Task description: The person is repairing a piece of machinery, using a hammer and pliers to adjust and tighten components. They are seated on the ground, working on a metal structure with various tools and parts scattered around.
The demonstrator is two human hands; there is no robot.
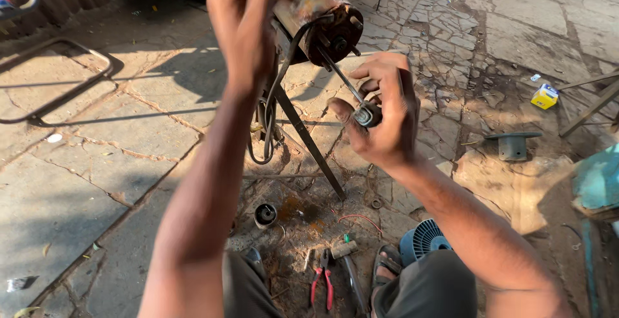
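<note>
Rusty cylindrical motor [316,12] on metal stand, long screwdriver [348,86] angled into its end face

A single package shows: a small yellow carton [545,96] with a blue-and-white top, box-shaped and tilted, lying on the cracked stone paving [516,41] at about three o'clock, near the right edge. Just beyond it, toward two o'clock, lies a tiny pale scrap [535,77], too small to identify. No signs or screens are visible.
</note>
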